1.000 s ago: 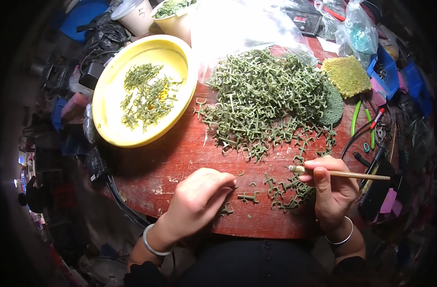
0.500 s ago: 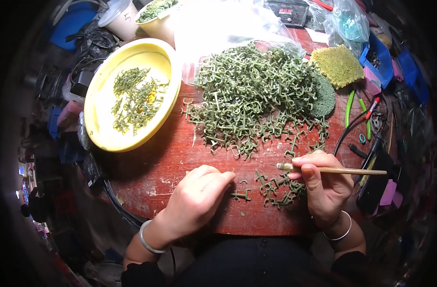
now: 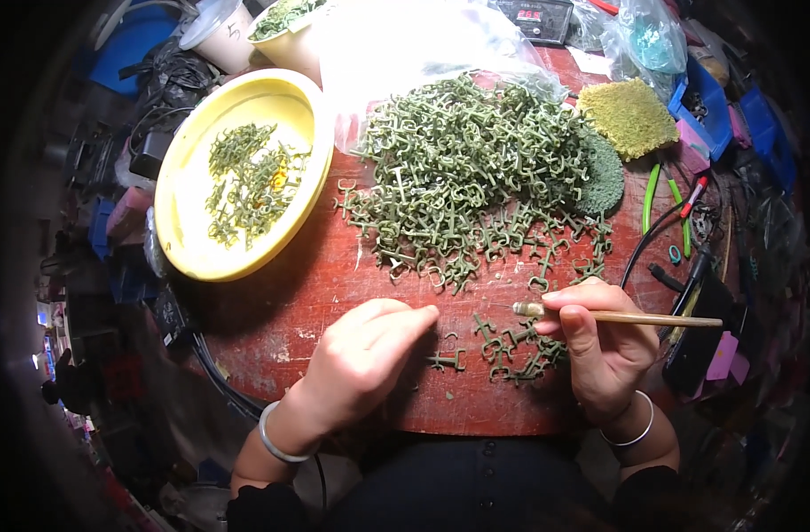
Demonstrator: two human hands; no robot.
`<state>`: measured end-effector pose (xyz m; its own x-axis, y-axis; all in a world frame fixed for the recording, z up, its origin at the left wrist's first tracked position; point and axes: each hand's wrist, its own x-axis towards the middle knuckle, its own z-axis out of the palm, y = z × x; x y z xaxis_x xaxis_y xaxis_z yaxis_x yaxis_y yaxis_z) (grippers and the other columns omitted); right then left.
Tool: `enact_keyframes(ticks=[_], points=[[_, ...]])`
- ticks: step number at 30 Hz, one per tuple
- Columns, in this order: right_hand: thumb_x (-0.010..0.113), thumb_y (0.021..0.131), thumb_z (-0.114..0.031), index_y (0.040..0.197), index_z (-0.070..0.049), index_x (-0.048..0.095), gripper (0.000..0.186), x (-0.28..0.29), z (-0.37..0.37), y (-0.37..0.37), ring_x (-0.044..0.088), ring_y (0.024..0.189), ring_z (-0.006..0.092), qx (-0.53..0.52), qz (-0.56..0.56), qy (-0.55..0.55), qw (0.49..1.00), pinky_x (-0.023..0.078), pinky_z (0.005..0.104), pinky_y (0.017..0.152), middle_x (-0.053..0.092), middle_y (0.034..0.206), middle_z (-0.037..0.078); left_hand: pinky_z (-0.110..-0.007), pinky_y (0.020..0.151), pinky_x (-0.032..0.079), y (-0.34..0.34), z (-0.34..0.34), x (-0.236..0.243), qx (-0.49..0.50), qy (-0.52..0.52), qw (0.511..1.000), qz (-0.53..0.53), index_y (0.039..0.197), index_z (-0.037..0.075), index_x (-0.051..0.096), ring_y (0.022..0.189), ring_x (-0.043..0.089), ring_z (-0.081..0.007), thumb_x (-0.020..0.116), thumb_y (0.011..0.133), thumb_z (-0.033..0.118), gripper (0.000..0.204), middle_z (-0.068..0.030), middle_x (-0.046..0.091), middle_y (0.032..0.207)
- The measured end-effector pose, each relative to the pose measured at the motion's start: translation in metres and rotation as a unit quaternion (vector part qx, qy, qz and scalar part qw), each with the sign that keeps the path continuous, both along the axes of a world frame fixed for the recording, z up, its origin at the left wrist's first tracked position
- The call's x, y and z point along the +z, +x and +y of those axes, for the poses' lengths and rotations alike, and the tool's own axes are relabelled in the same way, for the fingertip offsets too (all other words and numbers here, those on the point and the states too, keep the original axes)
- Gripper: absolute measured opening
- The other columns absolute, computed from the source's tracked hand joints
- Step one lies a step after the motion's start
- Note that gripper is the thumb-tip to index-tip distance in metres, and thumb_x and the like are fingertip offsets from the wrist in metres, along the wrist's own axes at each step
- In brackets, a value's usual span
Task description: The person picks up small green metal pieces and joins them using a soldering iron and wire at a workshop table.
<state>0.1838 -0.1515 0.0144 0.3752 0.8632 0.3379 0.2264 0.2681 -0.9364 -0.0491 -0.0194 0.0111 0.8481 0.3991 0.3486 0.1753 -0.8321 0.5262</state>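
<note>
Red and scuffed, the tabletop (image 3: 334, 279) carries a large pile of small green pieces (image 3: 476, 168) at its middle, beyond both hands. Nearer the person, a small cluster of the same pieces (image 3: 525, 350) lies just left of the right hand (image 3: 613, 350), whose thumb and fingers are closed in a pinch around a wooden-handled tool (image 3: 662, 318), its pale tip pointing left above the tabletop. The left hand (image 3: 356, 359) is bent with thumb and fingertips drawn together; whether anything sits between them, I cannot tell. Another green piece (image 3: 448, 362) lies just beside it. More pieces rest in a yellow basin (image 3: 188, 239) on the left; a yellow sponge (image 3: 627, 120) sits right of the pile.
</note>
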Motion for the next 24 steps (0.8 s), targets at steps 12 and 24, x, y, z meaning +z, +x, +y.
enact_keyframes(ticks=[12,24], points=[[0.068,0.100,0.002,0.105,0.009,0.071,0.009,-0.004,0.000,-0.002,0.073,0.077,0.0176,-0.006,0.016,-0.008,1.000,0.057,0.0280,0.069,0.074,0.096,0.016,-0.040,0.077,0.054,-0.009,-0.014,-0.008,0.036,-0.091,0.995,-0.010,0.106,0.000,0.071,0.087,0.068,-0.0314,0.078,0.081,-0.007,0.027,-0.0128,0.072,0.093],[0.068,0.099,0.003,0.106,0.008,0.070,0.009,-0.001,-0.002,0.001,0.073,0.077,0.0182,0.005,0.005,-0.004,1.000,0.057,0.0280,0.069,0.074,0.098,0.017,-0.039,0.076,0.054,0.000,-0.018,-0.013,0.067,-0.081,0.994,-0.013,0.108,-0.001,0.069,0.086,0.069,-0.0303,0.078,0.082,-0.007,0.028,-0.0127,0.071,0.091]])
